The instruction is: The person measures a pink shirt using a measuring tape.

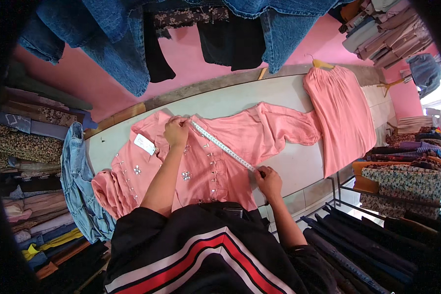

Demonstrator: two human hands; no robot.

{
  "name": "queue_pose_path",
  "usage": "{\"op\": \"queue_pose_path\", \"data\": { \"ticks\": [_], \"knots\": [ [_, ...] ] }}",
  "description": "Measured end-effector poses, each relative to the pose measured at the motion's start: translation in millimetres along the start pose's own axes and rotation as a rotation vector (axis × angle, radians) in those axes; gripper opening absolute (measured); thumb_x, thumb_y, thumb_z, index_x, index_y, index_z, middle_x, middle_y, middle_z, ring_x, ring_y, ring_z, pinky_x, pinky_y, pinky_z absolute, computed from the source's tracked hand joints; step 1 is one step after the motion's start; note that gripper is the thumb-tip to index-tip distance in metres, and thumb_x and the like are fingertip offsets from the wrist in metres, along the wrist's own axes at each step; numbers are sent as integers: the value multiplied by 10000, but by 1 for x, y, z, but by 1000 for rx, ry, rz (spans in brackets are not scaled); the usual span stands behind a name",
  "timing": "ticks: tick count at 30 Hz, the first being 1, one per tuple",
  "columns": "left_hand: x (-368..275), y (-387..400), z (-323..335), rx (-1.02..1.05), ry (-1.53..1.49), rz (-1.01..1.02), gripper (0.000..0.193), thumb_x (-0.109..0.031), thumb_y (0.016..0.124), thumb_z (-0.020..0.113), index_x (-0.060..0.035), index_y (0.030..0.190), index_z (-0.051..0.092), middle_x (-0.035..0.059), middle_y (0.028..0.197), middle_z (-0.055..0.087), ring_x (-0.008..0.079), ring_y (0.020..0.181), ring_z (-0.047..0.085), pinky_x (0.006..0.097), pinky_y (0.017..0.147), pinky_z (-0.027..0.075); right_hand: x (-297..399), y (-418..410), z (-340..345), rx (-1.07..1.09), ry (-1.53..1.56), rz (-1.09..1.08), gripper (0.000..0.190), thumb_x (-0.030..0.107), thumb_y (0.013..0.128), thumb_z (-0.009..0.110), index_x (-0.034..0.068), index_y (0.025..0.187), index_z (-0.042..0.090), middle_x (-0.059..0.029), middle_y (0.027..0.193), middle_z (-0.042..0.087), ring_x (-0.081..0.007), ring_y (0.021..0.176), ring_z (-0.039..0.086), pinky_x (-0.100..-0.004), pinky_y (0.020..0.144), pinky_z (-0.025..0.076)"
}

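Observation:
A pink long-sleeved blouse (239,132) with jewelled flower decorations lies spread on a pale table (290,165). Across its shoulder and armhole runs a white measuring tape (222,145), stretched slantwise between both hands. My left hand (176,130) pinches the tape's upper end near the collar. At the other end, beside the blouse's side seam, my right hand (269,183) grips the tape between thumb and fingers. A white paper tag (144,144) bearing writing rests on the blouse front, left of my left wrist. My left forearm hides part of the front.
A gathered pink garment (343,117) with a yellow hanger (321,63) lies at the table's right, touching the sleeve cuff. Denim clothes (114,55) hang overhead. A blue denim garment (82,187) drapes at the left edge, near folded clothes (33,147). Dark trousers (352,239) hang at lower right.

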State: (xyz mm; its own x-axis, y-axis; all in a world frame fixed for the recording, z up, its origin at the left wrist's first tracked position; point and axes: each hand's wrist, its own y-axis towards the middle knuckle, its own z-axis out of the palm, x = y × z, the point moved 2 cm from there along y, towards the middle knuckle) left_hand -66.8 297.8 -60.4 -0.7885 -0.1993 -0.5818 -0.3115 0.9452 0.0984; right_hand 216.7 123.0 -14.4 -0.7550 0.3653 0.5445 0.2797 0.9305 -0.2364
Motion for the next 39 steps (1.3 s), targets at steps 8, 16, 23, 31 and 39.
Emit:
{"op": "queue_pose_path", "data": {
  "ticks": [8, 16, 23, 31, 39],
  "knots": [
    [-7, -1, -3, -14, -16, 22, 132, -258, 664, 692, -133, 700, 672, 12, 831, 627, 212, 778, 591, 358, 640, 473, 2, -11, 6, -91, -109, -65, 161, 233, 723, 580, 88, 749, 646, -73, 744, 606, -286, 686, 572, -388, 594, 464],
    [7, 3, -4, -42, -43, 55, 145, -246, 683, 679, -105, 715, 673, 40, 785, 626, 209, 751, 596, 337, 622, 475, 6, -7, 9, -80, -120, -69, 191, 256, 730, 580, 74, 749, 636, -74, 764, 612, -289, 706, 571, -399, 602, 463],
    [59, -29, -82, -56, -478, 224, 276, -132, 832, 490, 16, 1062, 526, 153, 1018, 558, 257, 969, 524, 313, 876, 374, -5, 3, 0, -21, 289, -43, 417, 273, 739, 637, 39, 1053, 494, -148, 734, 574, -297, 694, 578, -348, 579, 450],
    [226, -124, -205, -238, 356, 141, 392, -133, 706, 620, -24, 1073, 540, 186, 1087, 514, 360, 1010, 480, 409, 855, 390, 60, 49, 7, -45, 118, -440, 537, 206, 704, 605, 67, 1190, 422, -164, 1075, 501, -328, 828, 571, -397, 663, 473],
    [250, -94, -195, -104, 218, -226, 539, -281, 707, 644, -71, 1167, 455, 188, 1040, 553, 355, 952, 526, 436, 790, 426, 94, 106, 71, 89, -419, -376, 599, 268, 699, 571, 159, 1253, 371, -120, 1187, 481, -339, 893, 569, -404, 695, 496]
  ]
}}
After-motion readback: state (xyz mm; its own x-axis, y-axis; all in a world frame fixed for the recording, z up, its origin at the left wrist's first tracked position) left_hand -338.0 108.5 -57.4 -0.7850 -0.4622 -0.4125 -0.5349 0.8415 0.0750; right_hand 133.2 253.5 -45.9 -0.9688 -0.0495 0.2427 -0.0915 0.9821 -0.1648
